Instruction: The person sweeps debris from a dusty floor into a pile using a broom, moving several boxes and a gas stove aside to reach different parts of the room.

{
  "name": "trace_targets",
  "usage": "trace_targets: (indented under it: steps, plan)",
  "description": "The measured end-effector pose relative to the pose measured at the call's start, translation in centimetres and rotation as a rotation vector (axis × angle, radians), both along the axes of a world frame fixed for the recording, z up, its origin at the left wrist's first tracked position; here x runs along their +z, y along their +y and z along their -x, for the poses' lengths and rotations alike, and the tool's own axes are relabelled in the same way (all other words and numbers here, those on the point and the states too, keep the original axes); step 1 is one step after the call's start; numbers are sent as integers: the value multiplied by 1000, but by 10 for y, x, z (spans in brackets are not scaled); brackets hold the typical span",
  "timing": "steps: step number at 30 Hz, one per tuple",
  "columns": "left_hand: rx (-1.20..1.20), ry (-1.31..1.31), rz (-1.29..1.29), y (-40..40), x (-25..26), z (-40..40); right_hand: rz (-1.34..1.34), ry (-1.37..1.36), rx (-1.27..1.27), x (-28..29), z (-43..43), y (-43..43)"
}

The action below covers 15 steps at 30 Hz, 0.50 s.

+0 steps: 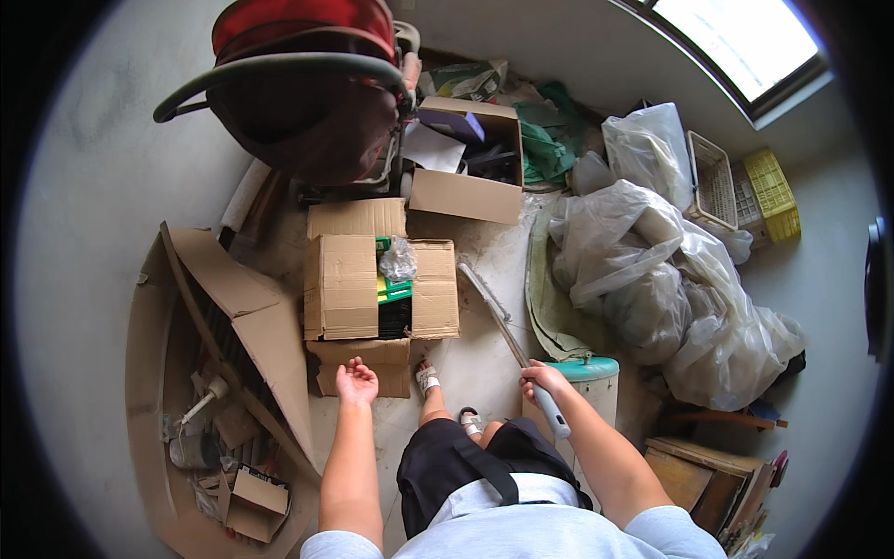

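Observation:
My right hand (543, 381) is closed around the grey handle of a long-handled brush (513, 342), whose narrow bristled head points away from me over the floor. Palm up with the fingers slightly curled, my left hand (357, 381) holds nothing; it is above the near flap of an open cardboard box (341, 286). Inside that box are green and yellow packages (394, 291), some black items and a crumpled clear plastic bag (398, 259). Close to my right hand stands a pale bin with a turquoise lid (585, 369).
A red and black stroller (304, 119) stands at the back left, beside another open cardboard box (466, 195). Large plastic-wrapped bundles (642, 272) and plastic crates (772, 192) line the right. At left, a big cardboard carton (269, 349) holds mixed items. Wooden furniture (681, 475) is at lower right.

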<state>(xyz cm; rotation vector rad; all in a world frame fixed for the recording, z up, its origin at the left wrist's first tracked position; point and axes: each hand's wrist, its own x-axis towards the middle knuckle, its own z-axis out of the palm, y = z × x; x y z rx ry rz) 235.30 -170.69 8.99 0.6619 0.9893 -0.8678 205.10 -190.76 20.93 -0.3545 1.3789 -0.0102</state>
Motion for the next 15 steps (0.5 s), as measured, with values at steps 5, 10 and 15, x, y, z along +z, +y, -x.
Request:
trace_targets:
  steps: [5, 10, 15]
  plan:
    - [-101, -138, 11, 19, 41, 46, 105, -1, 59, 10, 55, 23]
    - [-127, -99, -14, 48, 64, 99, 314, -2, 283, 3, 108, 28]
    - [-184, -118, -76, 81, 85, 129, 464, 82, 486, 3, 101, -6]
